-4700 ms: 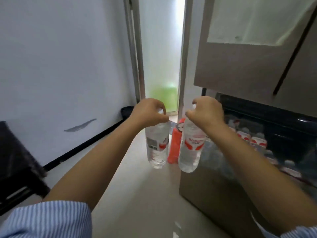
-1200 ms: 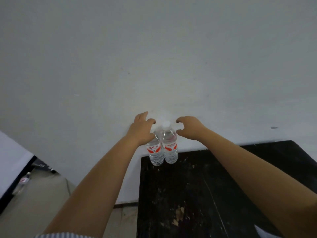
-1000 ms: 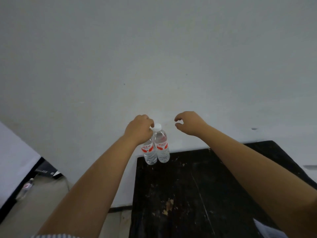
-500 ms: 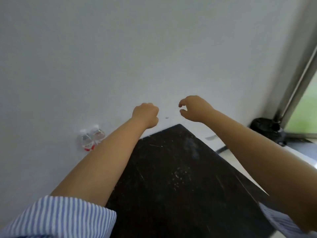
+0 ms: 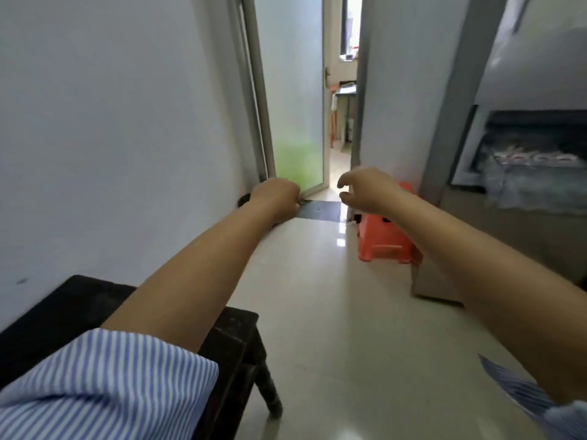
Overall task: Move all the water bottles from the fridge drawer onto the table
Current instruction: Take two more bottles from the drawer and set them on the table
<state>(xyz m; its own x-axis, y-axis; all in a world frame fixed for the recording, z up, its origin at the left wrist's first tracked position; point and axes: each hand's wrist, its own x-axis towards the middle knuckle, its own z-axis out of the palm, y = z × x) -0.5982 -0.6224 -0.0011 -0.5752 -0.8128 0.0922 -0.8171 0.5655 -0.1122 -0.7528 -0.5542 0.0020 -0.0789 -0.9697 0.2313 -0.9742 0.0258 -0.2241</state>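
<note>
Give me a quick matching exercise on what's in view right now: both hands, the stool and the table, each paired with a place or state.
Things:
1. left hand
2. right hand
3. stool
4. table

Places or states:
A. orange, on the floor by the fridge
B. fingers curled into an empty fist
C. dark, at lower left by the wall
D. fingers loosely spread, holding nothing

Pairs: 1-B, 2-D, 3-A, 4-C

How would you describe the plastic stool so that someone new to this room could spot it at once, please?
Start at the open fridge drawer on the right. Left of it, on the pale floor near the doorway, stands the low orange stool, partly behind the right hand. Nothing else here is bright orange.
</note>
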